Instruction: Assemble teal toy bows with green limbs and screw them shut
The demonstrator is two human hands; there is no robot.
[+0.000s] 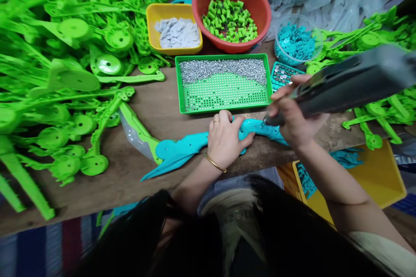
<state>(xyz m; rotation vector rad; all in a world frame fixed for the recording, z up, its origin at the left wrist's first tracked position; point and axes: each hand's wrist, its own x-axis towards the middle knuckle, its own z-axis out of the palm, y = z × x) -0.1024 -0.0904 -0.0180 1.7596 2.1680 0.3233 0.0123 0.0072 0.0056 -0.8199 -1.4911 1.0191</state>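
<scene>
The left hand (226,140) lies flat on the teal part (182,149) at the table (156,108) edge, fingers together, pinning it so it cannot shift, while the right hand (290,114) is wrapped around a grey power driver (351,82) whose tip meets the part. Just beyond sits the green tray (224,104) of screws, within easy reach; farther back stand the yellow tub (173,30) and red bowl (232,8)

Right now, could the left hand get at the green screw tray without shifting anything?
Probably yes. The left hand presses the turquoise part just in front of the green screw tray, with only bare table between them. The right hand, holding the grey power tool, stays off to the side.
</scene>
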